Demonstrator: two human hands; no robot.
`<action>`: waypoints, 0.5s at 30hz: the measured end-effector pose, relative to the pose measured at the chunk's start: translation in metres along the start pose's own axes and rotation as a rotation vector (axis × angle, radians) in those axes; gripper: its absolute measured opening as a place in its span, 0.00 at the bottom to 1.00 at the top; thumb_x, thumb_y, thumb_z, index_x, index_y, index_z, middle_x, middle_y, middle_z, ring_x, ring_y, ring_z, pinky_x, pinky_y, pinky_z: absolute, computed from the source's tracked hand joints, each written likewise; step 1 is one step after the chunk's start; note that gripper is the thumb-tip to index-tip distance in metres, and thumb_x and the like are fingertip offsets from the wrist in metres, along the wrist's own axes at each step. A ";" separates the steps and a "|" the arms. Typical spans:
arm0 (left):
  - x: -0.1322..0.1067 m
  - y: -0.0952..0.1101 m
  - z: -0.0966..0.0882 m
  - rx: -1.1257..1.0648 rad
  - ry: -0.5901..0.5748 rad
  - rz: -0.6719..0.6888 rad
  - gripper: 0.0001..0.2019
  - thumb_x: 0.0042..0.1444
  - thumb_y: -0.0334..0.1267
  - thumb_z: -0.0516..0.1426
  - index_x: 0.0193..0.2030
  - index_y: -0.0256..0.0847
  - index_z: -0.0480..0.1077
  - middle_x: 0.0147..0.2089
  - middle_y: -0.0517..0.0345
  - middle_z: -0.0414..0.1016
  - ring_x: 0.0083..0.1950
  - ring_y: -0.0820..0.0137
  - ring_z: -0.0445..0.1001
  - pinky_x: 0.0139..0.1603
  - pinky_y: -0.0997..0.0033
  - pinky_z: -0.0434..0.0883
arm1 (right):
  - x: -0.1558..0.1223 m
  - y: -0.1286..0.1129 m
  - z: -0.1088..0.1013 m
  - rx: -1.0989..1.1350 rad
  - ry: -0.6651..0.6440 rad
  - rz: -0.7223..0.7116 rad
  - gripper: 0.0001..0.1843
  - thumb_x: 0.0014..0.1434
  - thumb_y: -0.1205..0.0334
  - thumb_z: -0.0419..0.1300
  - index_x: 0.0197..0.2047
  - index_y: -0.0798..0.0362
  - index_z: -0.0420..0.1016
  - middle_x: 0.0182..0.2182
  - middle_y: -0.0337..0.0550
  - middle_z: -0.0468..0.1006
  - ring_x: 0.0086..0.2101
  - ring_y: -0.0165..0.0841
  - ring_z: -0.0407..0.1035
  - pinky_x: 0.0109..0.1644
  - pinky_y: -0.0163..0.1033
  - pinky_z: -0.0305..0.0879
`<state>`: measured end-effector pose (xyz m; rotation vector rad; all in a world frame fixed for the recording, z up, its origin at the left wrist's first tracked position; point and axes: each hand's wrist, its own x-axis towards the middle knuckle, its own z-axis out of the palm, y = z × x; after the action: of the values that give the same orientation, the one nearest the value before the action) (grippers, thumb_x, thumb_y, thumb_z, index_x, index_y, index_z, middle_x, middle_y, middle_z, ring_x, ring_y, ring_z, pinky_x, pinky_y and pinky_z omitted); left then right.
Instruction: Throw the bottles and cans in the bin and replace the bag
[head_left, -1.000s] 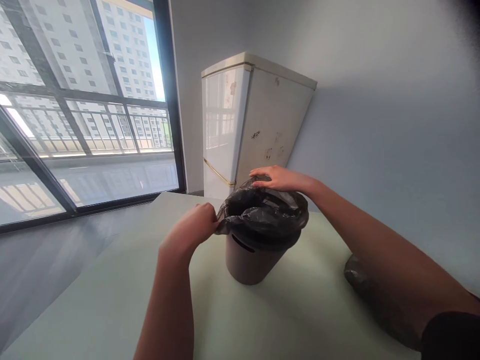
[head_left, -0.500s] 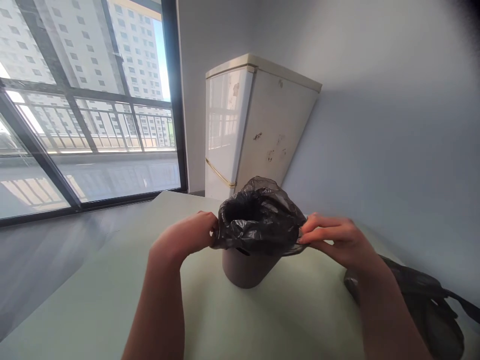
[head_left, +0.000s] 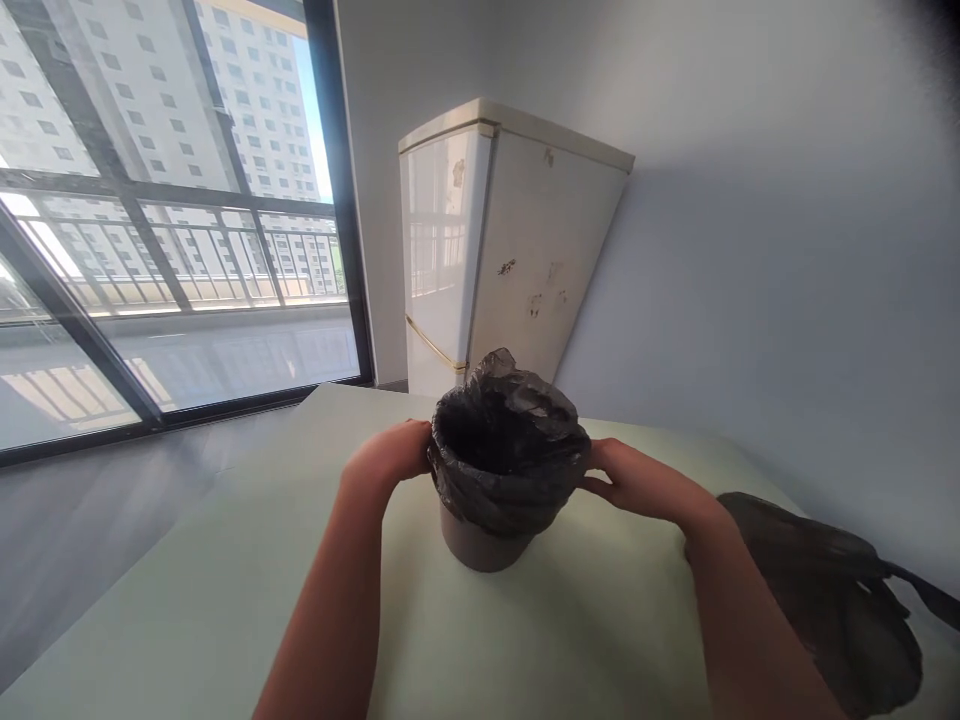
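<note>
A brown trash can [head_left: 484, 548] stands upright on the pale green tabletop. Over its rim hangs a black garbage bag [head_left: 517, 500], folded down outside at the front and sides, with its far edge bunched up above the rim. My left hand [head_left: 394, 452] is closed on the bag at the can's left side, its fingertips hidden behind the plastic. On the right side my right hand [head_left: 626, 478] grips the bag near the rim, thumb toward me and the other fingers partly behind the bag.
Another crumpled black plastic bag [head_left: 832, 600] lies at the table's right, beside my right forearm. Beyond the pale green table [head_left: 225, 560] stands a white fridge [head_left: 540, 250] against the wall. A glass sliding door [head_left: 247, 350] is at the left.
Both hands have pulled the bag's edge down lower around the can. The can's opening now shows wider, and my right hand has moved inward against the side.
</note>
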<state>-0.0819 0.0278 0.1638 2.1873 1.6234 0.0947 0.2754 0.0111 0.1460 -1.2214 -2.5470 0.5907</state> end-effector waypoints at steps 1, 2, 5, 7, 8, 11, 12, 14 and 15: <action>-0.004 -0.001 -0.002 0.011 0.048 -0.008 0.09 0.56 0.30 0.60 0.43 0.42 0.76 0.51 0.48 0.80 0.53 0.56 0.77 0.48 0.65 0.73 | 0.000 0.002 -0.001 0.005 0.015 0.014 0.13 0.70 0.54 0.57 0.45 0.42 0.85 0.48 0.45 0.85 0.47 0.47 0.79 0.53 0.53 0.77; -0.009 -0.002 -0.005 0.016 0.111 -0.021 0.11 0.58 0.32 0.59 0.48 0.42 0.76 0.52 0.46 0.80 0.55 0.55 0.77 0.50 0.64 0.73 | 0.001 0.004 -0.002 0.001 0.059 0.041 0.14 0.70 0.54 0.56 0.44 0.43 0.84 0.46 0.45 0.85 0.45 0.46 0.79 0.52 0.53 0.77; -0.022 -0.007 -0.014 -0.014 0.288 0.001 0.28 0.60 0.35 0.60 0.67 0.42 0.66 0.65 0.42 0.73 0.64 0.53 0.74 0.57 0.63 0.72 | 0.005 0.010 -0.003 -0.049 0.354 0.166 0.12 0.68 0.52 0.58 0.48 0.45 0.80 0.48 0.48 0.83 0.46 0.46 0.78 0.51 0.54 0.78; -0.026 -0.010 -0.019 -0.051 0.288 0.121 0.38 0.61 0.36 0.60 0.77 0.48 0.53 0.74 0.45 0.65 0.71 0.55 0.68 0.63 0.64 0.70 | 0.008 0.010 0.000 -0.004 0.509 0.185 0.19 0.66 0.52 0.61 0.59 0.44 0.74 0.57 0.50 0.78 0.54 0.48 0.75 0.55 0.56 0.77; -0.026 -0.011 -0.020 -0.070 0.247 0.188 0.42 0.61 0.37 0.60 0.79 0.51 0.48 0.76 0.48 0.63 0.73 0.57 0.66 0.65 0.65 0.69 | 0.010 0.008 0.002 0.059 0.512 0.158 0.25 0.67 0.52 0.62 0.65 0.43 0.69 0.62 0.50 0.75 0.60 0.48 0.72 0.59 0.56 0.76; -0.025 -0.012 -0.024 -0.122 0.095 0.295 0.47 0.60 0.36 0.60 0.81 0.57 0.41 0.72 0.54 0.70 0.67 0.60 0.73 0.60 0.69 0.71 | 0.012 -0.001 0.008 0.248 0.332 0.043 0.35 0.69 0.52 0.60 0.76 0.38 0.55 0.72 0.48 0.65 0.69 0.46 0.63 0.67 0.54 0.71; -0.024 -0.012 -0.025 -0.135 0.071 0.298 0.47 0.59 0.36 0.60 0.81 0.57 0.42 0.68 0.55 0.74 0.62 0.61 0.76 0.57 0.69 0.72 | 0.012 -0.004 0.009 0.276 0.285 0.026 0.36 0.70 0.52 0.59 0.77 0.37 0.53 0.73 0.47 0.64 0.70 0.47 0.61 0.68 0.54 0.70; -0.022 -0.010 -0.026 -0.145 0.061 0.289 0.42 0.58 0.35 0.59 0.78 0.54 0.51 0.60 0.55 0.79 0.56 0.62 0.78 0.52 0.70 0.72 | 0.011 -0.007 0.012 0.291 0.255 0.028 0.35 0.70 0.55 0.59 0.76 0.37 0.55 0.73 0.46 0.65 0.70 0.47 0.62 0.68 0.53 0.70; -0.022 -0.009 -0.026 -0.139 0.054 0.291 0.37 0.57 0.34 0.59 0.74 0.52 0.58 0.57 0.55 0.80 0.55 0.62 0.77 0.51 0.69 0.71 | 0.011 -0.007 0.013 0.288 0.253 0.039 0.33 0.69 0.56 0.59 0.75 0.38 0.59 0.71 0.46 0.67 0.68 0.48 0.65 0.67 0.53 0.71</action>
<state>-0.1047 0.0171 0.1880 2.3133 1.2727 0.3428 0.2581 0.0127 0.1384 -1.1635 -2.1487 0.7309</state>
